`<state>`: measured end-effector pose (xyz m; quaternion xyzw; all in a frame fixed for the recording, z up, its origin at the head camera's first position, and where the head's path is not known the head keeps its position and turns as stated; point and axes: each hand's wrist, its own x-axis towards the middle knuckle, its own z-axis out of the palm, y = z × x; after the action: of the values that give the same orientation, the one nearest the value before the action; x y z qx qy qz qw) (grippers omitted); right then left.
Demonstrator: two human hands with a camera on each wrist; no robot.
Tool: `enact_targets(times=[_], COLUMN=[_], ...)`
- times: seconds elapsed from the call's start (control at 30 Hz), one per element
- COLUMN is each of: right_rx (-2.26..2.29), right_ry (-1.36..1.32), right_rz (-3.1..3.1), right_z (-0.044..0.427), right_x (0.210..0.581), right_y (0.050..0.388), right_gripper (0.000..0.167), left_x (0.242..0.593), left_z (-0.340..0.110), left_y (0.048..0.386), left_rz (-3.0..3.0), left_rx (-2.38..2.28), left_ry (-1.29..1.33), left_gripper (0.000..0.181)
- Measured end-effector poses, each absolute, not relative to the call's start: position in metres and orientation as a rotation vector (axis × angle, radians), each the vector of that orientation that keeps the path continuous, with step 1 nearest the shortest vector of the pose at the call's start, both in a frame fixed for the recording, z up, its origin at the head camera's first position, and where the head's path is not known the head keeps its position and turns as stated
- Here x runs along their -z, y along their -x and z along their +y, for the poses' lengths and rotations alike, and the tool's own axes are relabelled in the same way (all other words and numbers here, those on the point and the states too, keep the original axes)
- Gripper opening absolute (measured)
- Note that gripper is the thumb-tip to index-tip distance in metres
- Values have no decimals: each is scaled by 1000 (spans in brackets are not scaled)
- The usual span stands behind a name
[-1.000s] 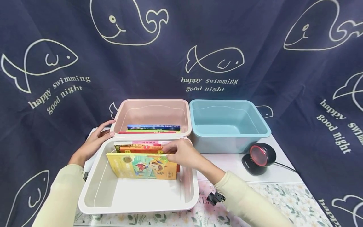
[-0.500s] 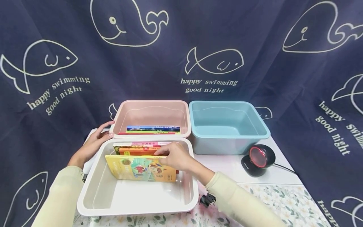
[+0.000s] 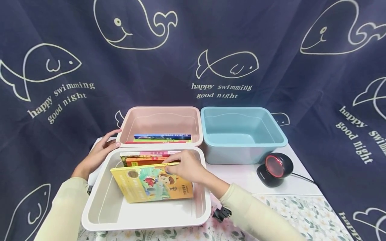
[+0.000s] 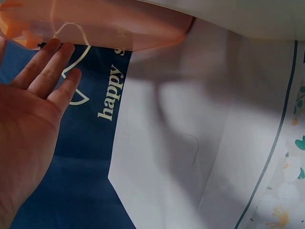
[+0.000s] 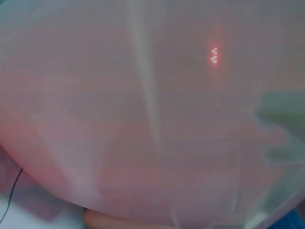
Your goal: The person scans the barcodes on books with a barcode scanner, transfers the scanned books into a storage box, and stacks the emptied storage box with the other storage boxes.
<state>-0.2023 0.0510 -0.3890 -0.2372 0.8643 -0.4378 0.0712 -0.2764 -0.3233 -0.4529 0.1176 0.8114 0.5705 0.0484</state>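
My right hand [image 3: 188,166] pinches the top edge of a yellow picture book [image 3: 150,184], which leans inside the white bin [image 3: 144,226]. Behind it stand an orange book [image 3: 141,162] and a book with a pink and white spine [image 3: 150,153]. My left hand [image 3: 98,155] touches the front left corner of the pink bin [image 3: 163,118]. In the left wrist view the fingers of that left hand [image 4: 33,114] stretch toward the pink bin's underside. The white bin's wall [image 5: 119,119] fills the right wrist view and hides the right hand's fingers.
Several books [image 3: 163,138] stand along the front of the pink bin. A blue bin [image 3: 229,150] is to its right. At the right sits a black device with a red ring [image 3: 275,167] and a cable. A navy fish-print cloth [image 3: 169,80] hangs behind.
My right hand has moved left along the yellow book's top edge. The book has come toward me, away from the orange book, and shows more cover. My left hand has stayed put.
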Motion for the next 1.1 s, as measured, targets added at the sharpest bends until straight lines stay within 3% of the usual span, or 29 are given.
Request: enact_targets(times=[0.33, 0.87, 1.1], right_rx=[1455, 1828, 1901], right_ry=[767, 630, 669], right_rz=[2603, 2424, 2490], right_z=[66, 102, 126], right_x=[367, 285, 260], right_y=[194, 188, 177], right_gripper=[18, 21, 22], left_x=[450, 454, 450], left_z=[-322, -325, -325], left_y=[275, 274, 274], left_rz=[2467, 2522, 2531], left_rx=[-1752, -1763, -1677], left_ry=[-368, -453, -339], left_gripper=[59, 50, 60])
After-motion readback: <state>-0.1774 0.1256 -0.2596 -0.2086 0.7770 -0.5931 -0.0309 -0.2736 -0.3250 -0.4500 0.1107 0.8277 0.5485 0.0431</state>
